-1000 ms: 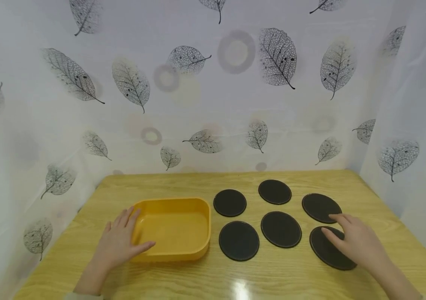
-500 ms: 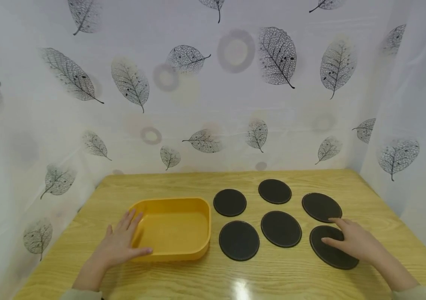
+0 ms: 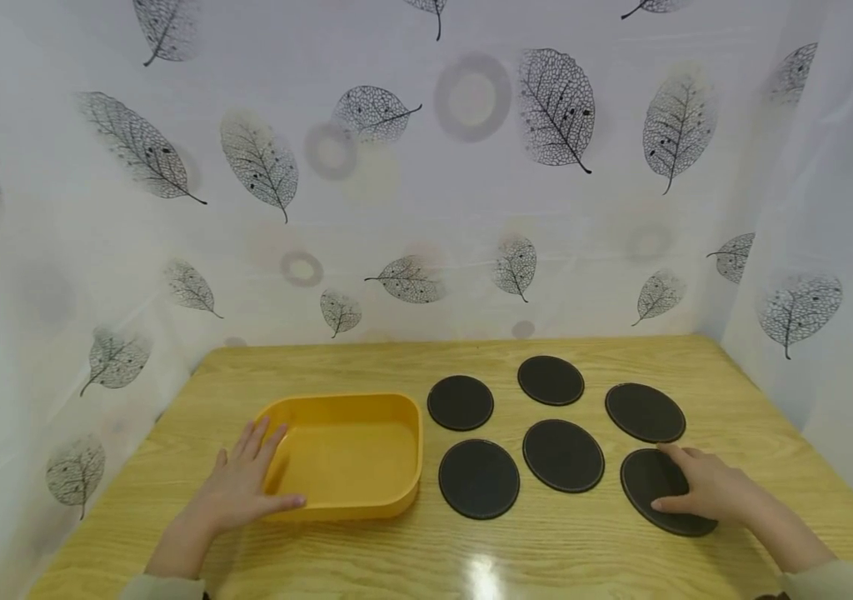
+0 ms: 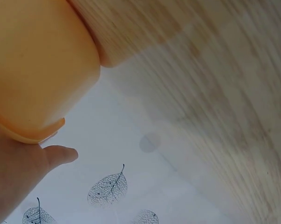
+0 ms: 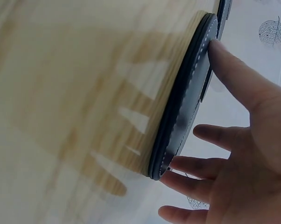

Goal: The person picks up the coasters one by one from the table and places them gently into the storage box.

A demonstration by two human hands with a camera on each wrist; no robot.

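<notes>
On the left of the table stands a yellow rectangular tray (image 3: 351, 458). My left hand (image 3: 235, 492) rests at its left side, fingers straight and spread over the rim, thumb along the near edge. In the left wrist view the thumb (image 4: 61, 156) lies beside the tray's rim (image 4: 47, 133). My right hand (image 3: 715, 492) is over the near right black round coaster (image 3: 651, 479), thumb on its face and index fingertip near its far edge. The right wrist view shows the coaster's pale stitching (image 5: 196, 79), with thumb and extended fingers (image 5: 196, 186) spread around it.
More black coasters lie flat right of the tray: one at the far right (image 3: 645, 412), two in the middle column (image 3: 550, 381), and two nearest the tray (image 3: 479, 479). A white leaf-print curtain (image 3: 426, 183) surrounds the wooden table (image 3: 366, 558).
My right hand has lowered toward the near right coaster, and its index finger has come back off the far right coaster. My left hand has shifted slightly left at the tray.
</notes>
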